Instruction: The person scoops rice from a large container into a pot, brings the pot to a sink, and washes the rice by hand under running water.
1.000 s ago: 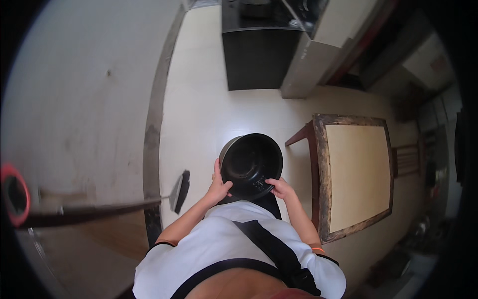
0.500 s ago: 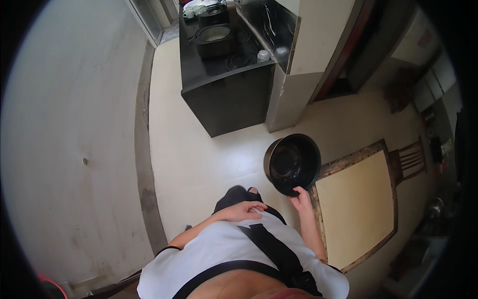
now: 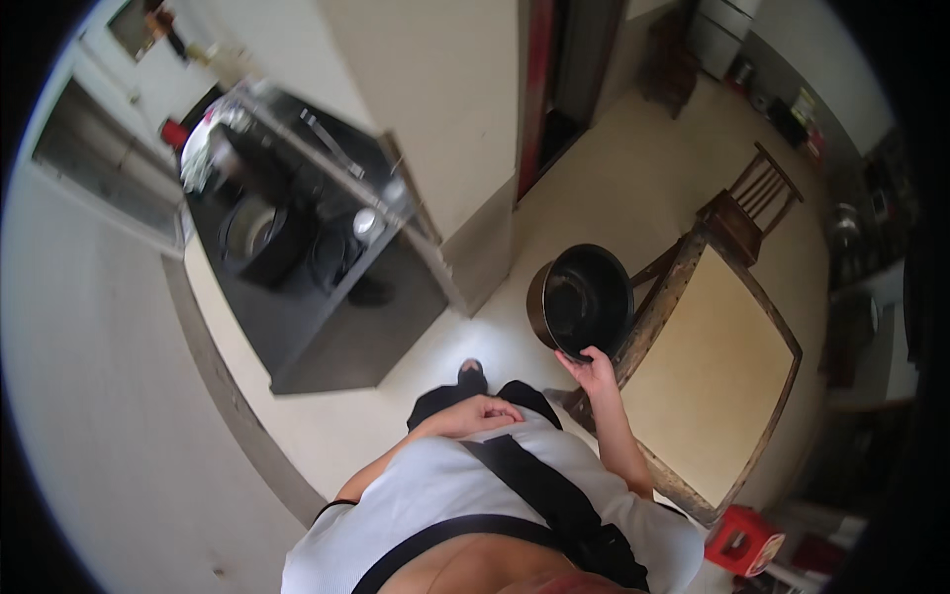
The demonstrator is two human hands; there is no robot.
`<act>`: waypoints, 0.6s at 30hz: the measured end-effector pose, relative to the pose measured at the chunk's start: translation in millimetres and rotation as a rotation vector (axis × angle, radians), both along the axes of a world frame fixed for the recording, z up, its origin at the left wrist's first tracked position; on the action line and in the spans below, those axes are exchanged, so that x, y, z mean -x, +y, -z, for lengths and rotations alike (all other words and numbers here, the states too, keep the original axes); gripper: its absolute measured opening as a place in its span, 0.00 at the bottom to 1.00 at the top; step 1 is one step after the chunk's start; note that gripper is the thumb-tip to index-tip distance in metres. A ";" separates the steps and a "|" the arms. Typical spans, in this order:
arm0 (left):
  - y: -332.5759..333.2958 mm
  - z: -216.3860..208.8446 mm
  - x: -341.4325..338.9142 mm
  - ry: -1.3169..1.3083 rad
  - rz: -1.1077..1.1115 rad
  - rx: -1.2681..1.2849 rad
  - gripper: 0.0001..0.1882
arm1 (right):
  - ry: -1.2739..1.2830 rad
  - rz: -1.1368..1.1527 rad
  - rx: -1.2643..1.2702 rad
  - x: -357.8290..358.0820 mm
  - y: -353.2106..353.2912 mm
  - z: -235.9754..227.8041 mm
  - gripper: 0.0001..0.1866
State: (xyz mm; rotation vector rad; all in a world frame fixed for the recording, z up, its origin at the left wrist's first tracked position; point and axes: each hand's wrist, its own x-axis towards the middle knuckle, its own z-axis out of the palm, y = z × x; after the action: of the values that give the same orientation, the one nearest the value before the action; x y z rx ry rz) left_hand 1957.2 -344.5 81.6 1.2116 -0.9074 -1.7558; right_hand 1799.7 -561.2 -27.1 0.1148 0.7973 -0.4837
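Observation:
My right hand [image 3: 592, 372] grips the near rim of a deep black rice cooker pot [image 3: 584, 297]. The pot has a brownish outer wall and no handles; it is tilted, its mouth turned to the right, and only a dark, shiny inside shows. My left hand [image 3: 475, 415] rests against the front of my white shirt, its fingers loosely bent and holding nothing. To the left, on a dark counter [image 3: 247, 325], stands a round black cooker [image 3: 259, 233] with a pale inside and what looks like a raised lid, blurred.
Beside my right forearm is a table [image 3: 708, 366] with a pale top and worn dark edge. A wooden chair [image 3: 757, 203] stands at its far end, a red stool-like object [image 3: 740, 541] near its close corner. A wall pillar [image 3: 480, 243] adjoins the counter. A white-lidded jar [image 3: 367, 224] sits there.
My view has turned right and moved forward, so the counter now lies further left and nearer. The pot remains in my right hand, with the table closer beside it. One foot has stepped ahead.

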 end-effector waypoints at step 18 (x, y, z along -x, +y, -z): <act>-363.7 11.9 -78.7 -0.211 0.354 0.018 0.16 | 0.029 0.297 0.040 -24.1 -257.9 14.7 0.14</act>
State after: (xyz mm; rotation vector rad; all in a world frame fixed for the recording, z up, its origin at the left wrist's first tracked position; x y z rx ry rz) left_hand 2036.0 -708.2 69.7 1.3025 -1.3261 -1.9094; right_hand 1823.8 -819.1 -41.7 0.1907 0.8021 -0.7835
